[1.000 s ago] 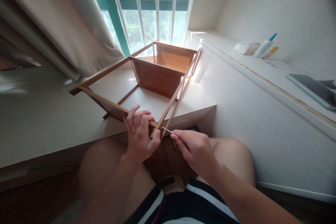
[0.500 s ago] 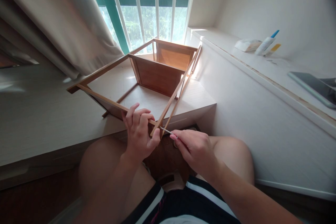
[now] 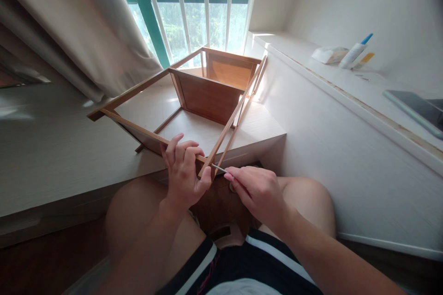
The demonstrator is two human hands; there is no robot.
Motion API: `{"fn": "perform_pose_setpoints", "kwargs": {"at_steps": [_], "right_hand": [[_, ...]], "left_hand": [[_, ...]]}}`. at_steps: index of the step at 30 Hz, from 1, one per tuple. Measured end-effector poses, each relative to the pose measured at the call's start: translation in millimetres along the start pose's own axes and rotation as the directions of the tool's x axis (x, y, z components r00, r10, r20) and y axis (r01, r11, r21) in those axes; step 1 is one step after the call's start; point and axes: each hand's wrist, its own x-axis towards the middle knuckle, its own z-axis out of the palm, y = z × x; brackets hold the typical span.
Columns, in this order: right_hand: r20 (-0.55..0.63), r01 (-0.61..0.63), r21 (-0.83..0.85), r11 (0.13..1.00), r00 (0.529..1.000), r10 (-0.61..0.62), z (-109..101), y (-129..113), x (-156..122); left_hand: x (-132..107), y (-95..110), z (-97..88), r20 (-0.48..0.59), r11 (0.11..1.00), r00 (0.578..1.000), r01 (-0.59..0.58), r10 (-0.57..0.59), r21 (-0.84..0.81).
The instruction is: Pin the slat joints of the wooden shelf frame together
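Observation:
A brown wooden shelf frame (image 3: 210,96) with flat panels lies on its side on the pale window ledge, its near corner reaching out over the edge toward me. My left hand (image 3: 185,173) is closed around the near rail by that corner, thumb on the front and fingers over the top. Between the fingers of my right hand (image 3: 258,189) is a thin metal-shafted screwdriver (image 3: 219,168); its handle is hidden in the hand. The shaft's tip meets the slim post at the near corner. Any screw there is too small to make out.
To the right, a raised white counter (image 3: 311,78) holds a white tube with a blue tip (image 3: 353,54), a white packet (image 3: 328,54) and a dark flat device (image 3: 415,109). A beige curtain (image 3: 86,32) hangs at left beside the barred window (image 3: 194,14). My knees flank the near corner.
The view has shifted very slightly. Both hands keep their grips, and the screwdriver's tip stays at the same corner of the frame.

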Motion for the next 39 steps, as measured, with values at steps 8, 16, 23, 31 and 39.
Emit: {"fn": "perform_pose_setpoints", "kwargs": {"at_steps": [8, 16, 23, 31, 39], "right_hand": [[-0.020, 0.012, 0.015, 1.000, 1.000, -0.012, 3, -1, -2], [0.020, -0.164, 0.248, 0.955, 0.986, 0.164, 5, -7, -1], [0.183, -0.461, 0.522, 0.717, 0.882, 0.434, 5, -18, 4], [0.461, -0.637, 0.747, 0.187, 0.700, 0.545, 7, -21, 9], [0.577, -0.613, 0.782, -0.110, 0.646, 0.500, 10, -19, 10]], "left_hand": [[0, 0, 0.3, 0.000, 1.000, 1.000, -0.003, 0.003, 0.007], [0, -1, 0.6, -0.012, 1.000, 1.000, -0.006, 0.006, 0.004], [0, 0, 0.7, -0.013, 1.000, 1.000, -0.009, 0.009, 0.000], [0, 0, 0.4, -0.013, 1.000, 1.000, -0.007, 0.007, -0.003], [0, -2, 1.6, -0.014, 1.000, 1.000, -0.011, 0.011, 0.002]]}}
